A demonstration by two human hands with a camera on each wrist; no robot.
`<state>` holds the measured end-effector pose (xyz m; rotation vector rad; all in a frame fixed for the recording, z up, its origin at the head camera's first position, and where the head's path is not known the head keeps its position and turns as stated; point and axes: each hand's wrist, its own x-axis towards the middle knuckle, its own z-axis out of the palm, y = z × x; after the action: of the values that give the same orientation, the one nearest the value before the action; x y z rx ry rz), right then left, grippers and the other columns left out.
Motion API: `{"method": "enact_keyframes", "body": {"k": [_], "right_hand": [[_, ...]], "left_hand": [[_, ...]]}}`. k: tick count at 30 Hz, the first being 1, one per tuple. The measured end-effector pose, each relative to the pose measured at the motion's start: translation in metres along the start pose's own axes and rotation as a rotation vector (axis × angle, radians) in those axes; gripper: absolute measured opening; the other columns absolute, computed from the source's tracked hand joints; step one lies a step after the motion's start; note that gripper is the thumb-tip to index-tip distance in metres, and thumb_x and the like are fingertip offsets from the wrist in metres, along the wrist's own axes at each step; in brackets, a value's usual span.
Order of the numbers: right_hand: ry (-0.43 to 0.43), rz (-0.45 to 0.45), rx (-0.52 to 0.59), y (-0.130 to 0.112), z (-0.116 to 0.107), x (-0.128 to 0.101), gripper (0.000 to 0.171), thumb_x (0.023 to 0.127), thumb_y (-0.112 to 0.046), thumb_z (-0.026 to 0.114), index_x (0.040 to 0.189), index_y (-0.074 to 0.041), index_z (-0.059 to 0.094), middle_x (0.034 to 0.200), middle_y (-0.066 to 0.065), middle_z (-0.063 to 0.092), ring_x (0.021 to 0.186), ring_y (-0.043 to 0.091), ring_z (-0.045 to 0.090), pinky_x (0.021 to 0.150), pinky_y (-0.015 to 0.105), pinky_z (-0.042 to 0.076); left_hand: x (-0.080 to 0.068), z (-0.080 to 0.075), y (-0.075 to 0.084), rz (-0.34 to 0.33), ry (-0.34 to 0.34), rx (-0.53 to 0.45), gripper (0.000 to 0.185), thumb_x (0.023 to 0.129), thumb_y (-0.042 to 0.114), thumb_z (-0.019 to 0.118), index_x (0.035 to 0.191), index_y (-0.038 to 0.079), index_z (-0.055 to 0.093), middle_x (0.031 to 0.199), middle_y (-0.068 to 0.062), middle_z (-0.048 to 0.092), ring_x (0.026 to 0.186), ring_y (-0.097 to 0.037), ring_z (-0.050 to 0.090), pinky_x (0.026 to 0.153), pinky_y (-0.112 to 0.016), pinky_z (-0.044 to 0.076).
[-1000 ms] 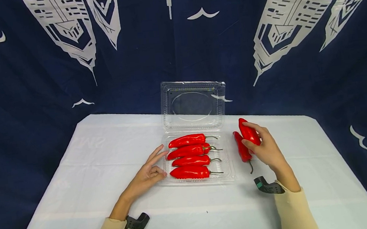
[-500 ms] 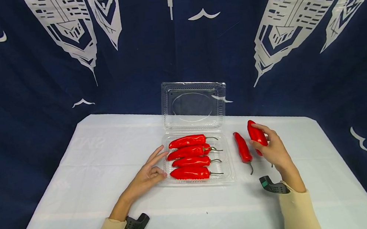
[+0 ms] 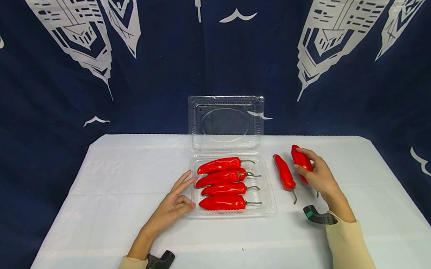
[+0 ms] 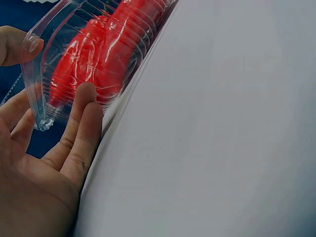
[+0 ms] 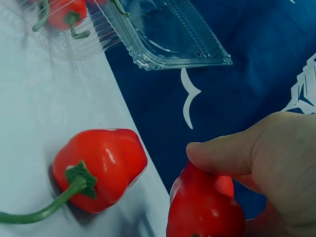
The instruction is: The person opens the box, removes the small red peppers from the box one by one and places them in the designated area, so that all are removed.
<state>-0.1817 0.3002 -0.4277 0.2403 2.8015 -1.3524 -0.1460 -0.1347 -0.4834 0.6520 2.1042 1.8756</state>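
Observation:
A clear plastic clamshell box (image 3: 265, 177) sits open on the white table, holding several red peppers (image 3: 220, 178) laid side by side. My left hand (image 3: 175, 202) rests against the box's left edge, fingers relaxed and touching its wall (image 4: 44, 106). To the right of the box my right hand (image 3: 318, 176) grips a red pepper (image 3: 302, 160) and holds it down at the table. Another red pepper (image 3: 284, 174) lies loose between that hand and the box. In the right wrist view the thumb presses the held pepper (image 5: 205, 207), and the loose pepper (image 5: 101, 168) lies beside it.
The box's lid (image 3: 226, 122) stands upright at the back. The white tablecloth (image 3: 108, 198) covers the table, edged by a dark blue printed backdrop (image 3: 39, 105). Black wrist mounts (image 3: 319, 216) sit at both cuffs.
My right hand carried its pepper from just above the loose one to the right and down toward the table. The left hand stayed in place.

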Motion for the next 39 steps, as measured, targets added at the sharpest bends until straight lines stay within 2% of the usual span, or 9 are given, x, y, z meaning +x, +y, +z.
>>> {"method": "enact_keyframes", "body": {"k": [5,8,11,21,33,39], "right_hand": [[-0.037,0.042,0.013,0.003,0.004,0.003,0.066,0.099,-0.010,0.059,0.158,-0.013,0.030,0.156,0.028,0.030,0.125,0.042,0.041,0.093,0.043,0.052],[-0.066,0.065,0.030,0.004,0.005,0.004,0.066,0.101,-0.011,0.056,0.159,-0.014,0.026,0.159,0.028,0.025,0.130,0.044,0.036,0.104,0.054,0.046],[-0.090,0.084,0.047,0.004,0.006,0.005,0.066,0.101,-0.011,0.054,0.160,-0.013,0.024,0.160,0.029,0.022,0.135,0.045,0.032,0.111,0.059,0.039],[-0.142,0.115,0.064,0.011,0.010,0.008,0.065,0.101,-0.009,0.053,0.159,-0.010,0.024,0.162,0.030,0.016,0.145,0.048,0.022,0.117,0.064,0.026],[-0.195,0.079,0.105,0.018,0.016,0.011,0.062,0.103,-0.006,0.046,0.160,-0.006,0.020,0.162,0.029,0.018,0.144,0.045,0.024,0.119,0.061,0.025],[-0.201,0.078,0.110,0.018,0.017,0.012,0.061,0.104,-0.006,0.043,0.160,-0.007,0.018,0.162,0.029,0.016,0.142,0.044,0.024,0.119,0.060,0.025]], "left_hand": [[0.000,-0.001,-0.002,0.010,-0.004,-0.004,0.069,0.093,-0.001,0.063,0.155,0.011,0.037,0.169,-0.002,0.011,0.088,-0.035,0.065,0.084,-0.019,0.055],[0.000,-0.001,-0.002,0.008,-0.003,-0.008,0.068,0.093,-0.001,0.063,0.155,0.011,0.037,0.169,-0.002,0.011,0.088,-0.034,0.065,0.084,-0.020,0.055],[0.000,0.000,0.000,-0.003,0.001,-0.009,0.069,0.093,-0.001,0.063,0.155,0.012,0.038,0.169,0.000,0.012,0.088,-0.034,0.065,0.084,-0.020,0.055],[0.000,0.000,0.001,0.002,0.005,-0.010,0.069,0.092,-0.002,0.063,0.155,0.012,0.037,0.168,0.000,0.012,0.089,-0.038,0.064,0.083,-0.020,0.055],[0.000,0.000,-0.002,-0.013,0.009,-0.006,0.069,0.093,-0.001,0.063,0.155,0.016,0.038,0.168,0.003,0.013,0.088,-0.035,0.065,0.083,-0.020,0.055],[0.000,0.000,-0.001,0.002,0.004,-0.008,0.069,0.093,0.000,0.064,0.155,0.014,0.038,0.168,0.000,0.012,0.087,-0.034,0.065,0.084,-0.020,0.055]]}}
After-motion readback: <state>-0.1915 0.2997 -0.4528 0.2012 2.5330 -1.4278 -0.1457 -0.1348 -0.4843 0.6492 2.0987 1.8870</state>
